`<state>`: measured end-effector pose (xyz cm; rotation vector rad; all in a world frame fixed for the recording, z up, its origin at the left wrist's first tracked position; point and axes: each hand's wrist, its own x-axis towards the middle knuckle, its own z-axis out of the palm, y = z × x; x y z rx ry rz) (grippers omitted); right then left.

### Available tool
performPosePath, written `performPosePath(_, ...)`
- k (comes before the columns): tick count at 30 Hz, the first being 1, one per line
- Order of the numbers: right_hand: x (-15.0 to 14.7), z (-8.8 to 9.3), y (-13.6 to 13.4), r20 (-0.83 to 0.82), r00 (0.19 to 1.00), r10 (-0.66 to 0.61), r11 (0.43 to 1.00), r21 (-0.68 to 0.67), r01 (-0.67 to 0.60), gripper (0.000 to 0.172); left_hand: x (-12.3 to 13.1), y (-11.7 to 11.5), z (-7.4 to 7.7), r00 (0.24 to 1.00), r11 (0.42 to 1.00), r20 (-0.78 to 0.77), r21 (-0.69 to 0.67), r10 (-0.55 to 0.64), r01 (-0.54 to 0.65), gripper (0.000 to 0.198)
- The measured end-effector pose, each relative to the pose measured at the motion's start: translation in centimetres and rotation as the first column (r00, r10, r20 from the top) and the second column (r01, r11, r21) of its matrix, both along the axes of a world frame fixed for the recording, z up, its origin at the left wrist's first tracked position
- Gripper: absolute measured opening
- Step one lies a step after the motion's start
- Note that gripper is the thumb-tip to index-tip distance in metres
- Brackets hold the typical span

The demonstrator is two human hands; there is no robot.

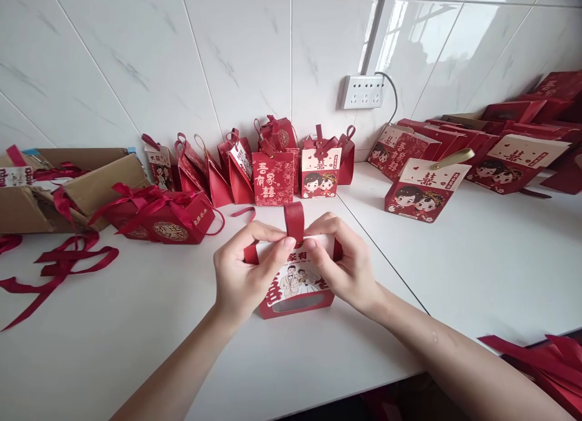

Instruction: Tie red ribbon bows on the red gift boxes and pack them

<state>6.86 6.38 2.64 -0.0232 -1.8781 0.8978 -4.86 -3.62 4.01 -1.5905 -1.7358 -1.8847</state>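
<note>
A red and white wedding gift box (299,281), printed with a bride and groom, stands upright on the white table in front of me. It has a dark window low on its front. My left hand (245,263) pinches its top edge from the left, thumb on the front and fingers behind. Likewise my right hand (345,257) grips the top edge from the right. Between my two thumbs a red strap handle (294,221) loops up from the top. How the strap is fastened underneath is hidden by my thumbs.
Several finished-looking red gift boxes (274,178) line the tiled wall. One box with a pale strap (422,189) stands right, before a large pile (513,160). A ribboned box (157,218), a cardboard carton (104,181) and loose ribbon (68,260) lie left. A power socket (362,92) is on the wall.
</note>
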Motion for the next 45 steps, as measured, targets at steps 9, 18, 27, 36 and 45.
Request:
performPosePath(9,-0.08,0.07,-0.12,0.000,1.000,-0.017,1.000,-0.002,0.017,0.008,-0.35,0.12,-0.50,0.961,0.980,-0.276,0.192,0.002,0.053,0.015)
performPosePath(18,-0.18,0.05,-0.16,0.001,1.000,-0.021,1.000,-0.022,0.021,0.005,-0.57,-0.04,-0.21,0.946,0.988,-0.321,0.131,-0.041,0.087,0.035)
performPosePath(27,-0.20,0.06,-0.05,0.004,1.000,0.006,0.999,-0.054,-0.006,0.007,-0.40,-0.12,-0.21,0.966,0.993,-0.257,0.103,-0.035,0.063,0.031)
performPosePath(36,-0.16,0.08,0.01,0.000,1.000,0.004,0.999,-0.036,-0.004,0.007,-0.36,-0.17,-0.10,0.970,0.992,-0.230,0.084,-0.073,0.095,0.030)
performPosePath(45,-0.24,-0.01,0.00,-0.007,1.000,0.004,0.999,-0.044,-0.005,0.008,-0.40,-0.16,-0.09,0.970,0.991,-0.229,0.082,-0.085,0.107,0.031)
